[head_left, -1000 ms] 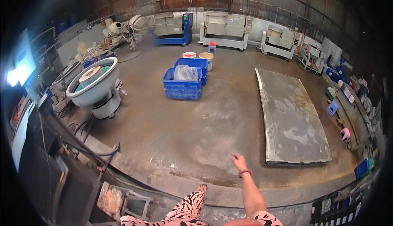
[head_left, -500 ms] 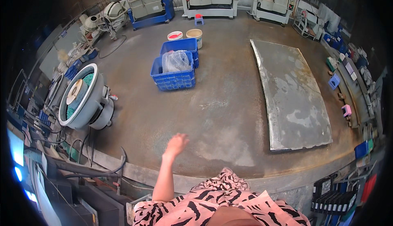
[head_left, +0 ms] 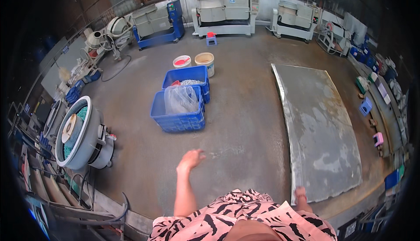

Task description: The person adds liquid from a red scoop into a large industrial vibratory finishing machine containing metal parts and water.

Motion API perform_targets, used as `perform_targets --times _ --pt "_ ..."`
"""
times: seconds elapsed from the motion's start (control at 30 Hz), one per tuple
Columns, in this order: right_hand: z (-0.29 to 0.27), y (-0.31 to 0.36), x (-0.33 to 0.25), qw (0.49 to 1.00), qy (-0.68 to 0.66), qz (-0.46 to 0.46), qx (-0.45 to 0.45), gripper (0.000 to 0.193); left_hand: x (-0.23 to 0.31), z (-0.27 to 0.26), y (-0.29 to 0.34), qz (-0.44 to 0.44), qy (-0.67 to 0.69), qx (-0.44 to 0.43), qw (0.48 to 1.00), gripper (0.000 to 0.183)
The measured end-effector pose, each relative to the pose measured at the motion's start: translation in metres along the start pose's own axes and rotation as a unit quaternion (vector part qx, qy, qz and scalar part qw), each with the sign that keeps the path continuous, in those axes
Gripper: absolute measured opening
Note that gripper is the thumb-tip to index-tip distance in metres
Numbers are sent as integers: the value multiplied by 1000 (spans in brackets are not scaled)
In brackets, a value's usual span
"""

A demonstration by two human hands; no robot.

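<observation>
I see the left hand [head_left: 191,160], fingers loosely spread above the floor [head_left: 245,114] | front blue crate [head_left: 183,124], clear bag [head_left: 180,100] inside, ahead of it | right hand [head_left: 301,192] by the grey slab [head_left: 319,127], grip I cannot tell

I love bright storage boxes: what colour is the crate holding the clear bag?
The plastic crate is blue, seen best in the head view.

Blue crates [head_left: 177,123], pink-and-black patterned clothing [head_left: 210,222], grey slab [head_left: 321,136]
</observation>
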State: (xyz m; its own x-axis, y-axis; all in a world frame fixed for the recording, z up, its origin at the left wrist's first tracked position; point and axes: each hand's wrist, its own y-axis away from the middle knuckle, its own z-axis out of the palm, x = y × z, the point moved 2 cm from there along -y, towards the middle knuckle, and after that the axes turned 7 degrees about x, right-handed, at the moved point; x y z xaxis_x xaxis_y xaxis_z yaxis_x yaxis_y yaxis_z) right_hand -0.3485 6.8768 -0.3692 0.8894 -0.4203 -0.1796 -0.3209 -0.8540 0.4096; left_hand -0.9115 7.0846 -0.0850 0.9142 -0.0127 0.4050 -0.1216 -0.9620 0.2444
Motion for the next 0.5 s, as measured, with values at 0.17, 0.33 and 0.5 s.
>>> perform_targets --times 0.17,0.33,0.5 --pt "-153 -237 -203 974 -25 24 -226 51 -49 -36 -103 -121 63 49 989 33" --pt "-258 -355 -369 933 -144 -162 -286 75 -83 -47 -243 -273 -23 -86 958 35" --pt "-175 -500 -288 962 -244 45 -114 48 -59 -76 -465 -188 -6 24 982 33"
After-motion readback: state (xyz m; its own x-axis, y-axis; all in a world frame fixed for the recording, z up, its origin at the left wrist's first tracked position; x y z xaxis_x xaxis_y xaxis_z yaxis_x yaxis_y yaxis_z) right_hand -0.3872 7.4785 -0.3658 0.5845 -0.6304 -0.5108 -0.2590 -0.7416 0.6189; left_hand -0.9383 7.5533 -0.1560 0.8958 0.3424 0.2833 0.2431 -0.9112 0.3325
